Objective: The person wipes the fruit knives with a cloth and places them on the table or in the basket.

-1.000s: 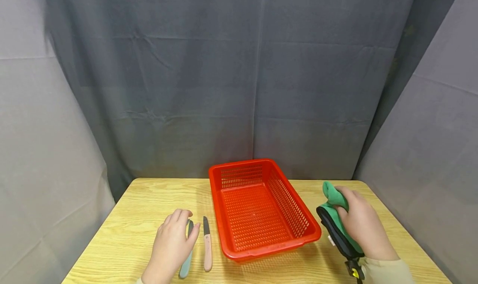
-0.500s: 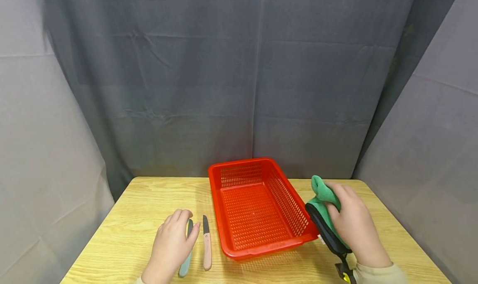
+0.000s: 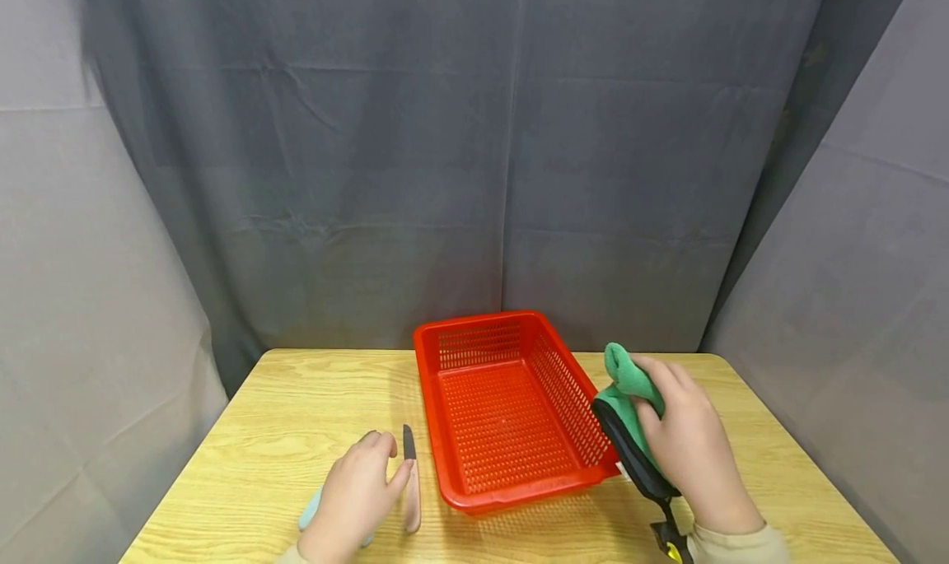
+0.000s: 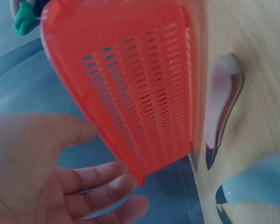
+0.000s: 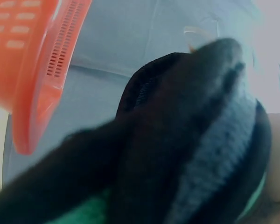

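My right hand (image 3: 689, 445) grips a folded green-and-black fabric item (image 3: 643, 442) with a white tag and a dark strap. In the head view it overlaps the red basket's right front corner; whether they touch, I cannot tell. My left hand (image 3: 354, 491), fingers loosely bent, hovers over the knives left of the basket and holds nothing. Beside its thumb lies a knife with a pink handle (image 3: 412, 510) and dark blade. Pale blue handles (image 3: 309, 511) peek out from under the left hand. The left wrist view shows a blue-handled knife (image 4: 259, 182) and another dark blade (image 4: 224, 215).
A red plastic basket (image 3: 432, 420) with perforated walls stands at the middle of the wooden table (image 3: 245, 465), nothing inside it. Grey curtains (image 3: 334, 177) hang behind the table, with pale cloth (image 3: 89, 300) at the sides.
My right hand has carried the fabric item left and slightly up, towards the basket. My left hand has shifted right, covering most of one blue handle and uncovering another on its left.
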Motion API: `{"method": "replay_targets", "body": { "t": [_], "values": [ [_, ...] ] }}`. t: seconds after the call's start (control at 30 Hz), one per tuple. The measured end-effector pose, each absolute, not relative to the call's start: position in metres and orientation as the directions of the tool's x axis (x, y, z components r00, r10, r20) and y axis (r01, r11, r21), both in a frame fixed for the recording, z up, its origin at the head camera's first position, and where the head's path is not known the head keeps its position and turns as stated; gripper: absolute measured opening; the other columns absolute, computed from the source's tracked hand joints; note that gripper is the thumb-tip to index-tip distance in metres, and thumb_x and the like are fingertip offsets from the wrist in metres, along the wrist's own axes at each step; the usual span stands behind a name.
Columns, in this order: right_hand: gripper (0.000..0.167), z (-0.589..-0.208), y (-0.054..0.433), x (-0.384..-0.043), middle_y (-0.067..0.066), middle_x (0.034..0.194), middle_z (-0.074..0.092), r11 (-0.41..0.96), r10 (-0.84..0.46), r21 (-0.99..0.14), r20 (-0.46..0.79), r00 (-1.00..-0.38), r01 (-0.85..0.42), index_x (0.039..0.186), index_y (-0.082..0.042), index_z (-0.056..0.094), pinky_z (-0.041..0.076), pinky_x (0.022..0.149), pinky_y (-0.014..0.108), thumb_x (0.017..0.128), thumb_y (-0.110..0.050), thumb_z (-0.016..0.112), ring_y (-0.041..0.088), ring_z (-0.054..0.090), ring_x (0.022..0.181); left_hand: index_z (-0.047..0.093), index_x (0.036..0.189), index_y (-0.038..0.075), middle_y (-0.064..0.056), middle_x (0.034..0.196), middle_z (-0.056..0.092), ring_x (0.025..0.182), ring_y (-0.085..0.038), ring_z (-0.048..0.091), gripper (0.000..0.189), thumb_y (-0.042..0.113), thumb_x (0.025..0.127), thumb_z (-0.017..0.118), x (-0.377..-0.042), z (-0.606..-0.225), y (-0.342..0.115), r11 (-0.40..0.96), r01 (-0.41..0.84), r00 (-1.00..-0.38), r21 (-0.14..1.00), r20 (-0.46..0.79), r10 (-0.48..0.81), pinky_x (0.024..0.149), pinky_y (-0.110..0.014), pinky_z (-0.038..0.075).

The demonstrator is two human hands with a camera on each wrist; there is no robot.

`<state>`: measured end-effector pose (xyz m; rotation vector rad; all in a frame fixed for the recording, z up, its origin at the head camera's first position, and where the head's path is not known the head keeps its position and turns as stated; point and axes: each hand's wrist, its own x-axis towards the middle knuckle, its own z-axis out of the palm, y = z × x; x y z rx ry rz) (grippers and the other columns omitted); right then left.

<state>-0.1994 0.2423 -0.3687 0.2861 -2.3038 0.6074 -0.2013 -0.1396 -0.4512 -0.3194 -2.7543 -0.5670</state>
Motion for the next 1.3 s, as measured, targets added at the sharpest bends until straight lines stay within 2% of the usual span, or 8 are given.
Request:
{"method": "replay_targets", "body": {
  "t": [0.17, 0.33, 0.43, 0.63, 0.7, 0.87, 1.07, 1.3],
  "values": [
    [0.052, -0.366, 0.237, -0.195, 0.015, 0.111, 0.065, 0.861, -0.032, -0.337, 0.712, -0.701, -0.381, 0.131, -0.012, 0.065, 0.052, 0.081, 0.061, 0.084, 0.009, 0.075, 0.039, 0.065, 0.097, 0.063, 0.085, 0.010, 0.003, 0.075, 0.056, 0.063, -0.010, 0.047, 0.026, 0.032, 0.094, 0.073, -0.207, -0.462, -0.135, 0.907, 0.267, -0.942, 0.325, 0.286, 0.175, 0.054, -0.028, 0.041],
    [0.054, -0.363, 0.233, -0.191, 0.015, 0.111, 0.065, 0.859, -0.030, -0.338, 0.718, -0.695, -0.385, 0.132, -0.013, 0.065, 0.052, 0.081, 0.061, 0.084, 0.009, 0.075, 0.038, 0.065, 0.098, 0.068, 0.091, 0.003, -0.004, 0.076, 0.061, 0.066, -0.021, 0.061, 0.030, 0.030, 0.089, 0.078, -0.210, -0.471, -0.130, 0.917, 0.257, -0.949, 0.305, 0.257, 0.181, 0.057, -0.037, 0.051],
    [0.055, -0.361, 0.231, -0.189, 0.014, 0.111, 0.065, 0.857, -0.026, -0.340, 0.723, -0.690, -0.388, 0.132, -0.014, 0.065, 0.052, 0.081, 0.061, 0.083, 0.009, 0.076, 0.038, 0.065, 0.098, 0.068, 0.093, 0.000, -0.007, 0.079, 0.063, 0.068, -0.024, 0.064, 0.033, 0.029, 0.085, 0.081, -0.211, -0.475, -0.127, 0.918, 0.242, -0.958, 0.315, 0.225, 0.175, 0.058, -0.041, 0.053],
    [0.055, -0.357, 0.227, -0.185, 0.012, 0.110, 0.066, 0.850, -0.026, -0.340, 0.735, -0.678, -0.402, 0.131, -0.014, 0.066, 0.051, 0.081, 0.059, 0.083, 0.010, 0.075, 0.036, 0.066, 0.097, 0.056, 0.070, 0.010, -0.007, 0.075, 0.061, 0.067, -0.026, 0.063, 0.034, 0.028, 0.083, 0.083, -0.213, -0.484, -0.121, 0.920, 0.230, -0.965, 0.316, 0.197, 0.173, 0.056, -0.042, 0.053],
    [0.055, -0.356, 0.225, -0.182, 0.011, 0.110, 0.066, 0.849, -0.024, -0.345, 0.733, -0.680, -0.401, 0.131, -0.015, 0.066, 0.051, 0.081, 0.059, 0.083, 0.010, 0.075, 0.036, 0.065, 0.098, 0.054, 0.067, 0.012, -0.007, 0.073, 0.062, 0.066, -0.027, 0.064, 0.036, 0.027, 0.083, 0.082, -0.212, -0.488, -0.120, 0.923, 0.226, -0.966, 0.313, 0.191, 0.172, 0.054, -0.042, 0.052],
    [0.056, -0.354, 0.220, -0.177, 0.010, 0.110, 0.066, 0.848, -0.023, -0.346, 0.733, -0.680, -0.401, 0.131, -0.016, 0.066, 0.052, 0.080, 0.057, 0.082, 0.009, 0.076, 0.034, 0.065, 0.096, 0.061, 0.074, 0.006, -0.009, 0.072, 0.062, 0.065, -0.029, 0.065, 0.033, 0.029, 0.082, 0.082, -0.212, -0.493, -0.118, 0.936, 0.192, -0.976, 0.296, 0.154, 0.152, 0.053, -0.045, 0.052],
    [0.056, -0.353, 0.215, -0.174, 0.009, 0.109, 0.066, 0.844, -0.028, -0.340, 0.745, -0.666, -0.416, 0.130, -0.014, 0.066, 0.053, 0.080, 0.055, 0.081, 0.010, 0.077, 0.033, 0.065, 0.095, 0.063, 0.078, 0.004, -0.009, 0.074, 0.062, 0.067, -0.029, 0.066, 0.033, 0.030, 0.081, 0.084, -0.213, -0.492, -0.113, 0.952, 0.175, -0.981, 0.251, 0.131, 0.145, 0.055, -0.047, 0.054],
    [0.058, -0.356, 0.213, -0.173, 0.010, 0.110, 0.067, 0.841, -0.046, -0.331, 0.743, -0.668, -0.427, 0.131, -0.013, 0.066, 0.053, 0.080, 0.054, 0.080, 0.011, 0.077, 0.033, 0.065, 0.096, 0.059, 0.071, 0.008, -0.007, 0.071, 0.063, 0.064, -0.026, 0.066, 0.032, 0.027, 0.078, 0.084, -0.214, -0.493, -0.108, 0.969, 0.126, -0.986, 0.214, 0.131, 0.099, 0.054, -0.044, 0.053]
  ]
}}
